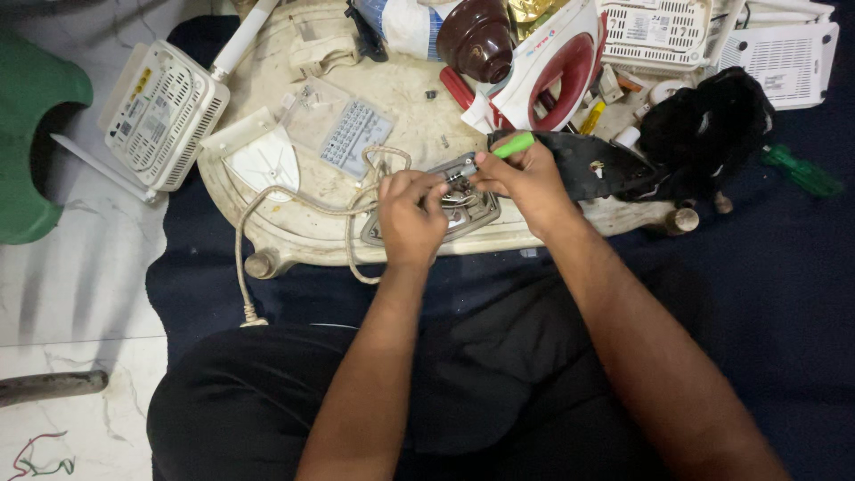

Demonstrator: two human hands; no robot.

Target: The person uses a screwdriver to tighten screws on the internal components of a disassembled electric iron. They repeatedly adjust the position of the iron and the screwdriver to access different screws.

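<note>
1. A person seated on dark cloth works at a low, pale round table point(294, 227), its top crowded with white router boxes point(160, 111), a red-and-white iron shell point(557, 67) and a brown ceramic insulator point(475, 37).

2. At the table's near edge lies the metal iron soleplate point(468, 212), flat and face-up. Its long axis runs roughly left to right across the view; which end is the tip is hidden under the hands.

3. A beige braided cord point(267, 200) loops from the soleplate off the table's left side and down toward the floor.

4. The left hand point(410, 214) is closed, its fingers pinching a small part on the soleplate; what exactly it grips cannot be told.

5. The right hand point(525, 174) is wrapped around a green-handled screwdriver point(508, 147), handle pointing up and right, shaft angled down and left toward the soleplate's middle.

6. Judged from this, the work goes best with the tip seated squarely in the screw, the shaft kept in line with it, and the left hand steadying the plate against twisting.
</note>
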